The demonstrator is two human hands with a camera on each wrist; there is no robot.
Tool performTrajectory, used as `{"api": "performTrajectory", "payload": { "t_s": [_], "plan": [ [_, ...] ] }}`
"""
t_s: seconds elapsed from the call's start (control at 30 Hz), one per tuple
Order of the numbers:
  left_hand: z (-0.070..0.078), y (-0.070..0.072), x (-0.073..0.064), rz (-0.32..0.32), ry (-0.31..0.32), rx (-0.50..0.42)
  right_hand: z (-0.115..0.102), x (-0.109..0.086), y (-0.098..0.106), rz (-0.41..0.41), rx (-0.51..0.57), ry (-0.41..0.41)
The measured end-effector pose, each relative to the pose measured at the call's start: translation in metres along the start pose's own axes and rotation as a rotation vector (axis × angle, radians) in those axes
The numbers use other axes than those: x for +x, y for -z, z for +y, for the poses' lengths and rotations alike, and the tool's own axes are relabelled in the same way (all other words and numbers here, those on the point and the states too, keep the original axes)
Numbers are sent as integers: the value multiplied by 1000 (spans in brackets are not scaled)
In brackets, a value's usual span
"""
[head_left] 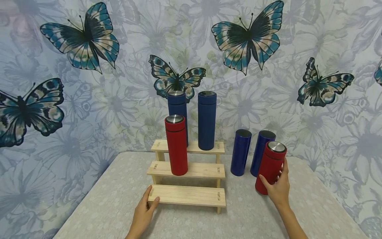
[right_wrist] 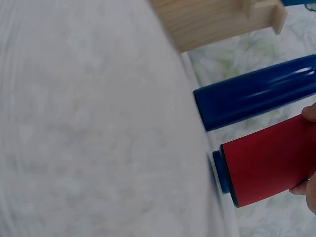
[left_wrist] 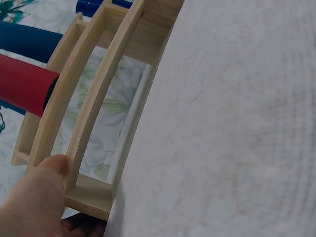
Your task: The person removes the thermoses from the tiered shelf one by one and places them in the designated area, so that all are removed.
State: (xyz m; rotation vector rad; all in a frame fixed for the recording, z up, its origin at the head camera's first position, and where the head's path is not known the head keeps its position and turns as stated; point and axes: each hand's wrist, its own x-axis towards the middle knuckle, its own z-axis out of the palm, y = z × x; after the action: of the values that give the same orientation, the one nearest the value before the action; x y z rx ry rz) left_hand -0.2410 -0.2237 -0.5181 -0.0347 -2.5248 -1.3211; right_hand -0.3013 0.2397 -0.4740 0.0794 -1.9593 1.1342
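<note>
My right hand [head_left: 279,192] grips a red thermos flask [head_left: 271,166] with a silver lid, thumb on its near side and fingers round its right. The flask is slightly tilted, its base close over the table. My left hand [head_left: 141,212] holds the left end of a three-step wooden stand [head_left: 191,194] at the lowest step, with the thumb over the edge. Another red flask [head_left: 176,146] stands upright on the middle step. On the top step are two dark blue flasks, one [head_left: 207,121] at the right and one [head_left: 177,103] partly hidden behind the red flask.
Two shiny blue cylinders with dark tops stand on the table right of the stand: one nearer the stand [head_left: 241,152], the other [head_left: 262,146] partly covered by the held flask. A pale patterned cloth [head_left: 101,199] covers the table. Butterfly-print wall covering [head_left: 125,99] rises behind.
</note>
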Motion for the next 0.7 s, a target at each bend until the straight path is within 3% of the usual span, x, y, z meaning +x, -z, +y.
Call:
{"api": "performTrajectory", "payload": {
  "t_s": [0.27, 0.7],
  "plan": [
    [0, 1, 0, -6, -5, -8, 17, -2, -2, -16, 7, -43],
    [0, 0, 0, -14, -2, -14, 17, 0, -4, -38, 25, -82]
  ]
}}
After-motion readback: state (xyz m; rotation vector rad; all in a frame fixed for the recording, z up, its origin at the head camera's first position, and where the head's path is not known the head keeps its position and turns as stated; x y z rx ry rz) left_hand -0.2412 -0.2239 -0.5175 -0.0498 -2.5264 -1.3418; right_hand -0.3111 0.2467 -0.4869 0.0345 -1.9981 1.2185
